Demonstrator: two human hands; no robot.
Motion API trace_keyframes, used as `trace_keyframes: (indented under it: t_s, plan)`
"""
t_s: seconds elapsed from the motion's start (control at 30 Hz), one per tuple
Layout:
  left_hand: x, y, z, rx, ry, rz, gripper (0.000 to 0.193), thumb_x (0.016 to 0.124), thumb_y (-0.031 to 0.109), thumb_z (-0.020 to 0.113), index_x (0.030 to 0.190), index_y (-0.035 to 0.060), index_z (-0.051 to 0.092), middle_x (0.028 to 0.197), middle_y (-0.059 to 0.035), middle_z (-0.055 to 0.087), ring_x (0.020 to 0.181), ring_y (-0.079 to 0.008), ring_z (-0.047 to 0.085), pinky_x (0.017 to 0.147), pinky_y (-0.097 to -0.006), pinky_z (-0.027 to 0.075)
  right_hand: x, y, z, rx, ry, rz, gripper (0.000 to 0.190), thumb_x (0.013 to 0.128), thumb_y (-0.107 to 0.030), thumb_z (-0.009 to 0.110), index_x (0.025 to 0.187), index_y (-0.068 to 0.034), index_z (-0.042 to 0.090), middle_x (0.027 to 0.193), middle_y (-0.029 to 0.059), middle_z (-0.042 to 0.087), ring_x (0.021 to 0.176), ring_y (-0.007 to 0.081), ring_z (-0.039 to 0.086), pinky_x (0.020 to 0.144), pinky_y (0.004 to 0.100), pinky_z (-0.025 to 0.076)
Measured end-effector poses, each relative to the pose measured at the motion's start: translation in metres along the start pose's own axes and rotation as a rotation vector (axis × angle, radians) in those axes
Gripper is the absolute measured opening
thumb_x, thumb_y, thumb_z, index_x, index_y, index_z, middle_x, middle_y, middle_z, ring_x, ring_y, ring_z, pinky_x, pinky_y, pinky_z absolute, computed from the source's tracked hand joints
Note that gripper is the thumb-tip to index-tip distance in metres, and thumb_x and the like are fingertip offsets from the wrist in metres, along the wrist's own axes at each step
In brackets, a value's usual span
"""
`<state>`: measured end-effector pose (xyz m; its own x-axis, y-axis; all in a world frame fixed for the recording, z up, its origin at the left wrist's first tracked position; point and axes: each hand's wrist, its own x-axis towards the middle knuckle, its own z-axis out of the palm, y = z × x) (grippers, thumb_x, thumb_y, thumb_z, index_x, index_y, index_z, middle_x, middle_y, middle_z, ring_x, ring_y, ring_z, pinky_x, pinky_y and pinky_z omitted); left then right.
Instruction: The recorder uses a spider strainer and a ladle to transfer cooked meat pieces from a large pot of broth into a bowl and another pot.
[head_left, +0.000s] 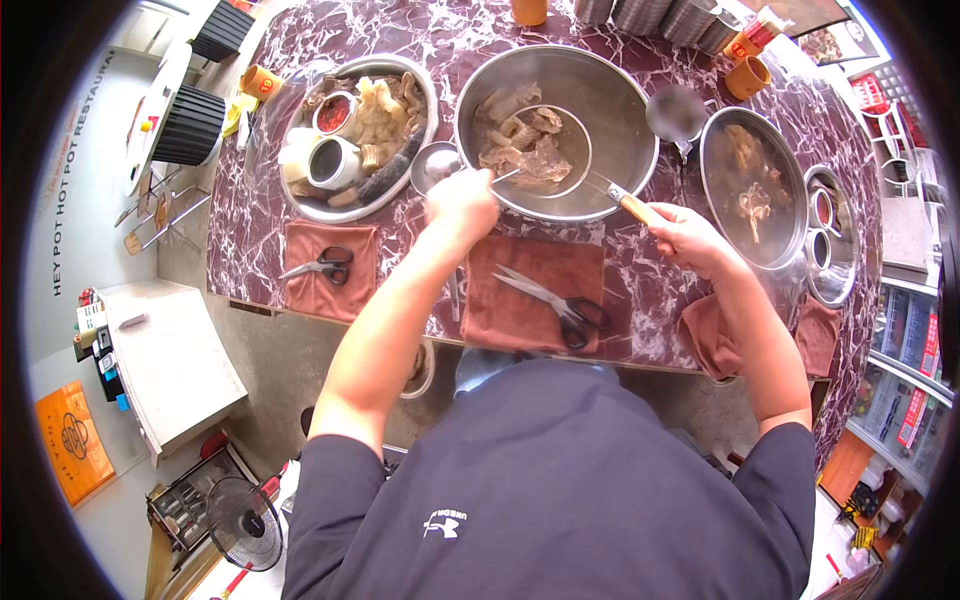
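Note:
My right hand (684, 234) grips the wooden handle of a round strainer (590, 154). Its ring lies inside a large steel stockpot (654, 135), with cooked chunks of meat (534, 154) in it. At the pot's near left rim is my left hand (463, 201), closed around a thin metal utensil (508, 175). The utensil points towards the meat; its kind is hidden by my fingers. Just beyond my left hand rests a steel ladle (437, 161). Cloudy broth (619, 112) shows in the pot.
A steel tray (430, 112) of meats and sauce cups stands left. On the right are a wide pan of broth (757, 157) and another tray (844, 262). Scissors (551, 300) lie on a brown cloth (487, 315) before me; more scissors (322, 265) lie left.

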<state>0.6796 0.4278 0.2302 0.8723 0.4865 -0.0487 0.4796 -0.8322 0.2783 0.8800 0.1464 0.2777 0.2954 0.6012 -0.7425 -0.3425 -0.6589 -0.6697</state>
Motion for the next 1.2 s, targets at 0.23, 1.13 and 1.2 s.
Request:
trace_keyframes:
  t_s: [0.23, 1.13, 1.2]
  plan:
    - [0.045, 0.016, 0.055, -0.336, -0.104, -0.258, 0.026, 0.084, 0.019, 0.052, 0.098, 0.0078, 0.071, 0.1, -0.0157, 0.07, 0.097, -0.0319, 0.066, 0.087, -0.0411, 0.051, -0.002, 0.021, 0.003, 0.012, 0.078, -0.132, 0.03, 0.094, -0.014, 0.054, 0.123, -0.01, 0.055, 0.061, -0.0068, 0.046, 0.045, 0.0025, 0.039, 0.039, 0.0187, 0.03]
    - [0.013, -0.091, -0.033, -2.241, 0.29, -0.839, 0.012, 0.097, 0.013, 0.047, 0.105, 0.0089, 0.054, 0.063, 0.0042, 0.04, 0.044, -0.0054, 0.03, 0.038, -0.0209, 0.022, -0.012, 0.017, 0.022, 0.286, 0.185, -0.046, 0.046, 0.093, -0.005, 0.049, 0.139, -0.007, 0.046, 0.058, -0.0029, 0.048, 0.04, 0.0023, 0.039, 0.034, 0.0162, 0.029]
    - [0.041, -0.12, -0.025, -2.255, 0.254, -0.951, 0.006, 0.097, 0.014, 0.046, 0.097, 0.0108, 0.052, 0.061, 0.0044, 0.039, 0.043, -0.0061, 0.029, 0.037, -0.0217, 0.021, -0.013, 0.02, 0.022, 0.313, 0.177, -0.037, 0.045, 0.094, -0.007, 0.049, 0.139, -0.007, 0.046, 0.059, -0.003, 0.048, 0.041, 0.0023, 0.039, 0.033, 0.0163, 0.028]
